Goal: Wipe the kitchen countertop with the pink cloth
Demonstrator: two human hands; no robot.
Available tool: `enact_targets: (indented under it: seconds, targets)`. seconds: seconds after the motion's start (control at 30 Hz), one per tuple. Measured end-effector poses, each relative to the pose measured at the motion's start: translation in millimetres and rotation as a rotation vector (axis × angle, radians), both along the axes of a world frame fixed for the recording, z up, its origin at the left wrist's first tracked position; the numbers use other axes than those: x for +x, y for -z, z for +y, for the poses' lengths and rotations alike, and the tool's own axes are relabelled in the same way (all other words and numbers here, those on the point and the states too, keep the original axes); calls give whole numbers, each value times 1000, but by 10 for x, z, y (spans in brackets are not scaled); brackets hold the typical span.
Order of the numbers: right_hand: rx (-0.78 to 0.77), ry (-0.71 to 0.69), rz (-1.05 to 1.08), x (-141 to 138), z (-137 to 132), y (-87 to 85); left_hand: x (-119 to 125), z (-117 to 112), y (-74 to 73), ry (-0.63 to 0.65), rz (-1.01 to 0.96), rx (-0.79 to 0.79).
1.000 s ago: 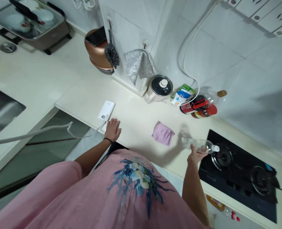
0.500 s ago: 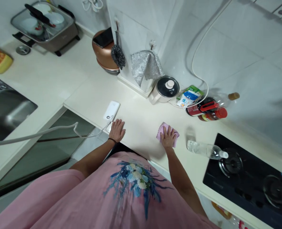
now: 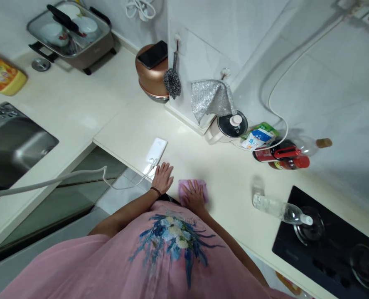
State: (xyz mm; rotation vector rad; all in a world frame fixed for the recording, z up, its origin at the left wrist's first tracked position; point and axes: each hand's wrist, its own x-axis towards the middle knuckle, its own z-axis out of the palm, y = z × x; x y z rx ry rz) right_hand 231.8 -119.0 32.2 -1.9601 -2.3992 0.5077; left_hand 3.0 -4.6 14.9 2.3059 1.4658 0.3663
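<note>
Wiping step, apparently: right hand (image 3: 194, 198) spread over pink cloth (image 3: 205, 192), left hand (image 3: 162, 178) flat on counter (image 3: 231, 178); next stroke needs even pressure.

Two bare hands show: one left hand (image 3: 162, 178) and one right hand (image 3: 195, 198). Two cloths: one square pink cloth (image 3: 181, 186) and one silver mesh cloth (image 3: 207, 97). One flat white rectangular device (image 3: 157, 149) and one flat black phone (image 3: 153, 55). At least five bottles: one clear white-capped plastic bottle (image 3: 278, 209), one clear cork-stoppered bottle (image 3: 308, 146), one dark red-labelled bottle (image 3: 264, 155), one red-capped bottle (image 3: 301, 161) and one yellow-orange plastic bottle (image 3: 3, 77). One black stove (image 3: 296, 249) has two round burners (image 3: 317, 233). One cream pot (image 3: 213, 133) bears one black lid (image 3: 228, 125).
</note>
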Motion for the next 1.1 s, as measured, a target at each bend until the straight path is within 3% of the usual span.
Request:
enact_targets:
  seconds: [0.1, 0.17, 0.37, 0.43, 0.5, 0.6, 0.73, 0.83, 0.9, 1.0, 1.1]
  targets:
    - [-53, 0, -19, 146, 175, -22, -3, -8, -20, 15, -10, 0]
    - [-76, 14, -32, 193, 644, -49, -4, -9, -30, 23, -13, -6]
    - [-4, 157, -7, 78, 2567, -71, -10, -6, -44, 42, 4, -39]
    - [9, 233, -1, -1, 2926, -65, -16, -6, -48, 38, 9, -47]
    - [8, 265, -12, -108, 2993, -70, -24, -8, -54, 32, 8, -57]
    - [-33, 150, -31, -301, 2516, -98, -37, -5, -59, 15, -4, -72]
    - [-124, -48, 21, -345, 1062, -108, -49, 11, -32, 18, -31, -74]
    - [-125, 50, 17, -18, -133, -77, -51, 17, -1, 22, -47, -68]
    - [-95, 184, -8, 307, -704, -45, -52, 14, 15, 17, -54, -64]
    - [-74, 367, -49, 761, -993, -1, -57, 2, 33, 9, -57, -58]
    - [-77, 527, -122, 1139, -636, 14, -64, -7, 50, 3, -73, -54]
